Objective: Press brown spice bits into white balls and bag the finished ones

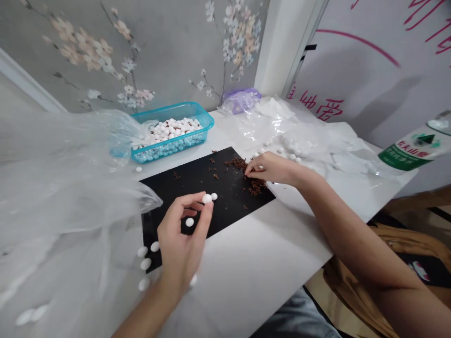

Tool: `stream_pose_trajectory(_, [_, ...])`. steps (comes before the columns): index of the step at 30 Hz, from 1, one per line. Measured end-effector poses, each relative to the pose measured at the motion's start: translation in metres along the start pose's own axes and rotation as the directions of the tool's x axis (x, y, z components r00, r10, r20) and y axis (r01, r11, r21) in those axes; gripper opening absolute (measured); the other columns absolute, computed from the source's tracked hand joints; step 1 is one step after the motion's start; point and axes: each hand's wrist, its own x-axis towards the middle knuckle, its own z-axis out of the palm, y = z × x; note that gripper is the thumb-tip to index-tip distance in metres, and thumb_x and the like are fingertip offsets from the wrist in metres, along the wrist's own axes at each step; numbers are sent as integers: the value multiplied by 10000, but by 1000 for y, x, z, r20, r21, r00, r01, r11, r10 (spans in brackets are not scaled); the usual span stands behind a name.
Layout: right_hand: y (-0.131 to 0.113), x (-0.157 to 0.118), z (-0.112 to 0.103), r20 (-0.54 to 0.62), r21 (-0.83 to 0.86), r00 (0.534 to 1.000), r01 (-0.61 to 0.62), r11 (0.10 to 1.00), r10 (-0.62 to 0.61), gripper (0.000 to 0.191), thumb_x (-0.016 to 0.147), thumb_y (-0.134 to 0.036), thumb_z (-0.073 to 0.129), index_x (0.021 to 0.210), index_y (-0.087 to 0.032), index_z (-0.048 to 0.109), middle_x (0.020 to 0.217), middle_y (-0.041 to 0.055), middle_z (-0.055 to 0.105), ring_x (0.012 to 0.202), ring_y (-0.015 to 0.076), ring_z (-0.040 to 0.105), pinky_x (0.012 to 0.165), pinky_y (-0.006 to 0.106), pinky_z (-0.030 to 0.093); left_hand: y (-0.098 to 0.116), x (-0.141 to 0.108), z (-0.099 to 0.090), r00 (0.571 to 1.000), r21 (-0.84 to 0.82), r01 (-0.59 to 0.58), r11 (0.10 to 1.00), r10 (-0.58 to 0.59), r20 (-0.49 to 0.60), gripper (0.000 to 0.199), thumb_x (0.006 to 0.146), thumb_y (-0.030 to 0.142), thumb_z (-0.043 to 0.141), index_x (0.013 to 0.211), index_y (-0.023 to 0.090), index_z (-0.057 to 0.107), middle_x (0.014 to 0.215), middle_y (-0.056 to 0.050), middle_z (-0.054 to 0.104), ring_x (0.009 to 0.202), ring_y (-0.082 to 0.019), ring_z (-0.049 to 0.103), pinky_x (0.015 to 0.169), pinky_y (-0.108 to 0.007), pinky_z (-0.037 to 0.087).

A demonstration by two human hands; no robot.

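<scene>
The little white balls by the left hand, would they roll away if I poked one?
The white balls would probably roll, since they look roundish and lie loose near the edge of the black sheet. They're likely light: the left hand pinches a similar ball with its fingertips. Their smooth look suggests they may be slippery.

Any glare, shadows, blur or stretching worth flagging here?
Head view: glare on rear plastic wrap; head view: soft shadows on whiteboard; head view: bottle looks stretched near right edge; head view: plastic bag at left looks hazy; head view: left hand, white ball fairly clear.
</scene>
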Motion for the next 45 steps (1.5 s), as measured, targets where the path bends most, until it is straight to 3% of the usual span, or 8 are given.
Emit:
stream_pose_trajectory(7, [-7, 1, 4, -34, -53, 999, 29, 998, -30, 194, 762, -180, 555, 898, -172, 693, 609, -25, 549, 519, 86, 476, 560, 218, 365, 18, -40, -1, 919, 14, -190, 982, 173, 353, 138, 821, 195, 587, 952, 239, 589, 734, 28, 621, 669, -112, 564, 640, -240, 456])
stream_pose_trajectory(12, [-7, 1, 11, -18, -49, 993, 111, 993, -112, 172, 756, -184, 564, 861, -175, 699, 622, -17, 558, 519, 79, 464, 547, 209, 345, 10, -35, -2, 866, 168, -404, 899, 317, 386, 157, 827, 176, 572, 978, 217, 568, 711, 21, 626, 642, -113, 576, 606, -241, 448])
stream_pose_trajectory(17, [-5, 3, 14, -40, -38, 989, 140, 989, -141, 173, 773, -167, 532, 824, -161, 697, 641, -3, 581, 543, 86, 479, 563, 214, 348, 7, -22, -10, 478, 305, -878, 369, 710, 517, 233, 774, 107, 612, 998, 170, 607, 638, 18, 651, 562, -128, 590, 537, -272, 419])
stream_pose_trajectory(20, [-10, 2, 15, -69, -38, 988, 136, 990, -138, 182, 795, -171, 511, 827, -146, 688, 638, -1, 572, 542, 86, 475, 571, 215, 352, 13, -24, -17, 377, 330, -916, 227, 771, 514, 196, 789, 129, 603, 980, 160, 629, 646, -1, 664, 590, -149, 611, 542, -292, 426])
stream_pose_trajectory(27, [-24, 0, 20, -143, -50, 974, 168, 984, -174, 167, 814, -180, 506, 838, -146, 668, 588, -12, 519, 522, 87, 464, 559, 209, 354, 21, -52, -1, 469, -10, -828, 560, 704, 534, 137, 813, 198, 597, 943, 169, 630, 535, 46, 599, 458, -108, 528, 407, -258, 350])
stream_pose_trajectory(31, [-28, 1, 30, -212, -60, 943, 249, 967, -256, 150, 826, -176, 509, 821, -149, 656, 604, -8, 540, 528, 84, 469, 567, 208, 362, 8, -38, 4, 666, -26, -341, 940, 261, 699, 185, 893, 286, 489, 1004, 222, 623, 661, 42, 636, 505, -72, 536, 508, -180, 408])
stream_pose_trajectory(37, [-46, -5, 55, -549, -18, 760, 406, 914, -348, 96, 852, -210, 541, 841, -166, 626, 653, -16, 587, 502, 66, 454, 531, 190, 376, 7, -15, 0, 753, 15, 138, 990, -114, 648, 284, 899, 399, 443, 966, 177, 608, 610, 42, 524, 530, -80, 482, 490, -175, 381])
stream_pose_trajectory(45, [-59, -11, 62, -633, -35, 663, 492, 870, -400, 78, 859, -166, 532, 872, -171, 609, 730, 5, 639, 518, 69, 475, 515, 192, 395, -9, -38, 10, 637, 207, -571, 795, 269, 722, 232, 923, 214, 376, 995, 212, 596, 667, 8, 611, 607, -129, 569, 515, -211, 369])
